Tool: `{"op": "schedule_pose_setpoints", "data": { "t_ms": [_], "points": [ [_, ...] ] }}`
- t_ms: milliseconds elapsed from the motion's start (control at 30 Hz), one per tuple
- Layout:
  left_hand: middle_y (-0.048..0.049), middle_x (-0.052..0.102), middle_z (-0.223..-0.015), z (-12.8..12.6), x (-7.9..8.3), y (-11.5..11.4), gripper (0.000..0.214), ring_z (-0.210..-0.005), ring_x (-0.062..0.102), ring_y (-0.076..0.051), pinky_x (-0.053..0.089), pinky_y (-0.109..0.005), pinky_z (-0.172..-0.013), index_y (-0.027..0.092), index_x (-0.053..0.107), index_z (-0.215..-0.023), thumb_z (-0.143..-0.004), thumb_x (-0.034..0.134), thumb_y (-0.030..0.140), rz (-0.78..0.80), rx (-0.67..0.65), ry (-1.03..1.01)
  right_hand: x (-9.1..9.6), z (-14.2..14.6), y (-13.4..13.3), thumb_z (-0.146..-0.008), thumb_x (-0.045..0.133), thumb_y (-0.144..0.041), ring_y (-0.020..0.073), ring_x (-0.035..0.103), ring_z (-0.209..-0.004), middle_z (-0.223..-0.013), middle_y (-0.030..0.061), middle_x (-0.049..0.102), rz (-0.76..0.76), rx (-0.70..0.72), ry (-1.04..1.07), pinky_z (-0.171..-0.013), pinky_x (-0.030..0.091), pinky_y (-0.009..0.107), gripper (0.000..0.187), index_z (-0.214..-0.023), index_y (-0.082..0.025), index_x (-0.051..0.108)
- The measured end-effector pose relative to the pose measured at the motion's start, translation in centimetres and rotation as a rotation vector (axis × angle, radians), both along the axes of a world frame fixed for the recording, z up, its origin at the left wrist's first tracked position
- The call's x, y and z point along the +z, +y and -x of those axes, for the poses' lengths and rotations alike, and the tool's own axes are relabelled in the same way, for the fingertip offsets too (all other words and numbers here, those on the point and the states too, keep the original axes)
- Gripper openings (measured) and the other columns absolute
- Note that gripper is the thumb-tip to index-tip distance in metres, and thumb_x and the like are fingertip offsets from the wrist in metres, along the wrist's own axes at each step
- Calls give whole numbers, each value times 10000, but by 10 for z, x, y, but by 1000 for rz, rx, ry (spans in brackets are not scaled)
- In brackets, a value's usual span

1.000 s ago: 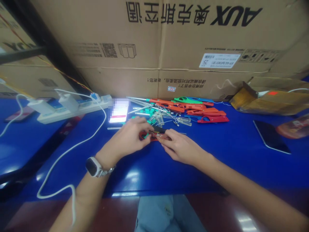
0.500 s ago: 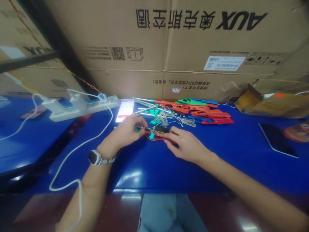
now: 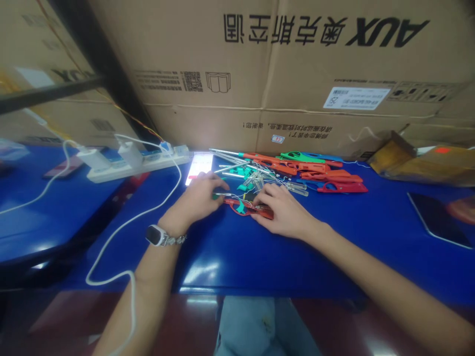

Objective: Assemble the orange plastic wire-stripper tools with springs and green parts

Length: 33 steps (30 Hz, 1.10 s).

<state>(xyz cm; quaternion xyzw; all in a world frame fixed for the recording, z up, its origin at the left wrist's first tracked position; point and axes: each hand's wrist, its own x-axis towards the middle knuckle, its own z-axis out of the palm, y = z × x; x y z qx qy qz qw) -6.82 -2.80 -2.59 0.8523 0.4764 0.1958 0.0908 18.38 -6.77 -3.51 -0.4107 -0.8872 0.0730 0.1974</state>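
Observation:
An opened long-nozzle lighter [image 3: 266,211] in red plastic lies low over the blue table, its inner parts and a thin white wire exposed. A green trigger [image 3: 241,206] sits in its loop. My left hand [image 3: 200,198] is closed around the nozzle end, fingertips by the metal rod. On the handle end, my right hand [image 3: 284,210] grips the casing with thumb and fingers. Just behind lie green triggers [image 3: 245,172], clear gas tanks [image 3: 297,188] with white wires, and metal nozzle rods [image 3: 224,154]. Part of a black and yellow item beside my right fingers is hidden.
Red, green and blue lighter casings [image 3: 341,187] are heaped behind to the right. A lit phone [image 3: 200,163] and a white power strip [image 3: 148,160] stand at the back left. A white cable [image 3: 111,232] crosses my left forearm. A dark phone [image 3: 438,220] lies right; a large cardboard box [image 3: 297,64] stands behind.
The whole view has shifted slightly, so things appear further right. My right fingers have moved up and over the casing's handle end. Both hands stay at the lighter.

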Motion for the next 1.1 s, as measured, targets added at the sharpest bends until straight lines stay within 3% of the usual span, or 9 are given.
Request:
{"op": "schedule_pose_setpoints", "data": {
  "t_ms": [200,400,533,600,767,867,1100],
  "points": [
    [-87,647,-1019,-4,-1,-2,232,-998,556,-280,465,-476,-926,182,727,-999,-808,597,171,48,-14,-23,-2,-1,3,-925,608,-339,212,567,-891,-964,52,610,2,-38,155,-835,419,384,132,-920,-210,637],
    [-72,659,-1023,-5,3,-3,216,-971,564,-259,458,-439,-911,190,717,-999,-802,628,180,36,-46,-86,11,9,10,-871,601,-181,194,580,-891,-899,32,619,20,-4,200,-845,403,366,63,-813,-197,618],
    [-43,630,-874,-12,10,-9,86,-865,574,-223,462,-353,-790,185,697,-828,-745,676,188,-2,-50,-152,11,6,3,-848,648,-225,215,570,-928,-918,37,616,30,4,131,-857,385,374,26,-838,-205,636],
    [-32,628,-795,-17,12,-13,23,-793,571,-207,442,-329,-719,191,700,-740,-745,694,213,48,-45,-130,6,4,-1,-865,652,-253,221,565,-944,-937,41,620,36,2,100,-867,376,377,45,-883,-211,650],
    [-41,673,-733,-29,7,-16,117,-687,563,-195,392,-331,-638,199,759,-710,-777,709,280,165,2,-32,-7,2,-6,-925,629,-287,219,561,-964,-964,55,627,29,5,87,-846,368,359,116,-990,-202,675],
    [-36,684,-692,-33,1,-14,148,-644,569,-178,386,-312,-610,187,756,-701,-792,686,281,267,19,-85,-13,3,-6,-932,637,-276,206,564,-942,-951,56,615,43,5,110,-826,363,338,109,-964,-180,676],
    [-16,648,-593,-33,-6,-13,222,-530,529,-159,343,-287,-547,190,709,-667,-769,653,379,488,190,-151,-19,4,-7,-978,582,-289,186,545,-866,-913,58,606,-9,20,69,-814,344,320,170,-927,-165,685]
  ]
}}
